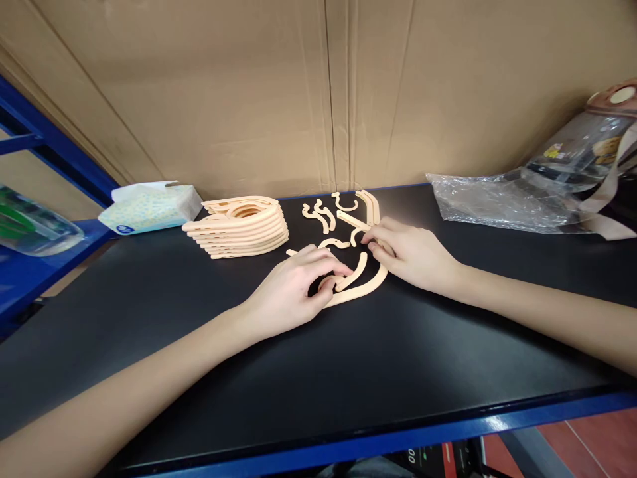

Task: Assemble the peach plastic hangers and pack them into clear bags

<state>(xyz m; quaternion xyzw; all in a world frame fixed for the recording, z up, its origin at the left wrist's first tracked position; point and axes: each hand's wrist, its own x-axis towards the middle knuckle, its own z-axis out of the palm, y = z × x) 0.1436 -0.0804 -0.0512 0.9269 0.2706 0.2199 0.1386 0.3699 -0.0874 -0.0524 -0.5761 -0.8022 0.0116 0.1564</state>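
My left hand point(303, 285) is closed in a pinch on a curved peach plastic piece point(354, 273) that looks like a hanger arm. Its fingers hide the near end of that piece. Fingers bent, my right hand point(405, 255) pinches a small peach plastic hook point(355, 236), partly covered by the fingertips. A longer curved piece point(365, 290) lies on the black tabletop beneath and between both hands. Just beyond the left hand rests another loose hook point(334, 243).
A stack of peach folded hangers point(239, 229) stands left, beside a tissue pack point(152, 207). Loose hooks point(321, 216) and curved arms point(371, 207) lie behind the hands. A clear plastic bag point(492, 202) and a bottle point(572, 149) are at right. Cardboard point(223, 99) backs the table.
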